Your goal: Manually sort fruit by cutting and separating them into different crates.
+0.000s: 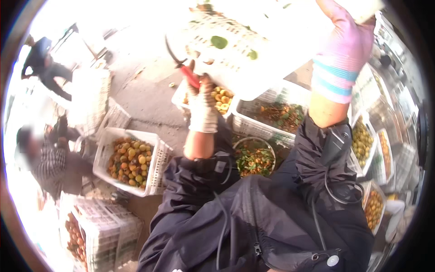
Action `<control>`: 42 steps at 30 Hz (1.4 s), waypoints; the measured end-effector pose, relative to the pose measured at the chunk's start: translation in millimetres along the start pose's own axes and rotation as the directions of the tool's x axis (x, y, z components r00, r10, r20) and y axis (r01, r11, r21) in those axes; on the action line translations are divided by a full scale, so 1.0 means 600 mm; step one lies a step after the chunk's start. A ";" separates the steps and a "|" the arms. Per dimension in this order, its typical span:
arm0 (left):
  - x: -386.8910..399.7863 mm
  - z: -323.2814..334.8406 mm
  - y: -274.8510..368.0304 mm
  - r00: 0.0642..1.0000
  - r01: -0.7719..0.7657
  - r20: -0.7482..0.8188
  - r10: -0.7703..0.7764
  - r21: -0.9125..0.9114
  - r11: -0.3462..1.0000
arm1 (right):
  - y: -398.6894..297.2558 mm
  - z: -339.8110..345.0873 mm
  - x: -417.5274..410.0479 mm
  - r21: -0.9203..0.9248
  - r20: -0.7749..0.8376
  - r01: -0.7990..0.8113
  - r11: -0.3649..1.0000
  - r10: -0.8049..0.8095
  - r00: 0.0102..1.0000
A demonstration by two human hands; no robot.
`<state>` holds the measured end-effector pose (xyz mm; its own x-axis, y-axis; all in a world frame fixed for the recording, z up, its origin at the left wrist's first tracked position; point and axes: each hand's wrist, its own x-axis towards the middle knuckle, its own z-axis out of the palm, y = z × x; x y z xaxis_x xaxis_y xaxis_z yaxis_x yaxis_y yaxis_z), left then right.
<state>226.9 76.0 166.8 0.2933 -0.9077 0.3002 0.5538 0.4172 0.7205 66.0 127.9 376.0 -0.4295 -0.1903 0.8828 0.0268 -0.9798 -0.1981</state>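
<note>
My left hand [203, 97], in a soiled pale knit glove, holds snips with red handles [190, 77] and a dark curved blade pointing up and away. Higher up at the right, my right hand [348, 44] wears a pink glove with blue cuff stripes. A pale object [365, 9] lies between its thumb and fingers, cut off by the picture's edge and washed out by glare. Between my hands is a tilted white plastic crate [234, 63] with loose green leaves [219, 42] on its slotted surface. Below my left hand, a small basket holds yellow-orange fruit [222, 99].
Before my lap stand a white crate of stems and leaves [268, 126] and a round bucket of leafy trimmings [273, 149]. A fruit crate [157, 139] is at left, near a seated person [54, 153]. More fruit crates [372, 159] line the right. Another person [47, 64] is farther off.
</note>
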 end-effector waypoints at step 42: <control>-0.152 -0.455 0.000 0.402 -0.041 -0.902 0.157 0.154 0.987 | -0.190 0.358 -0.575 0.131 0.595 0.350 0.928 -0.356 0.721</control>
<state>413.0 171.1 -31.2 0.9078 -0.2589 -0.3299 0.4151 0.4421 0.7951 405.2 292.1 185.6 0.2181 0.1748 0.9601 -0.0077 -0.9835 0.1808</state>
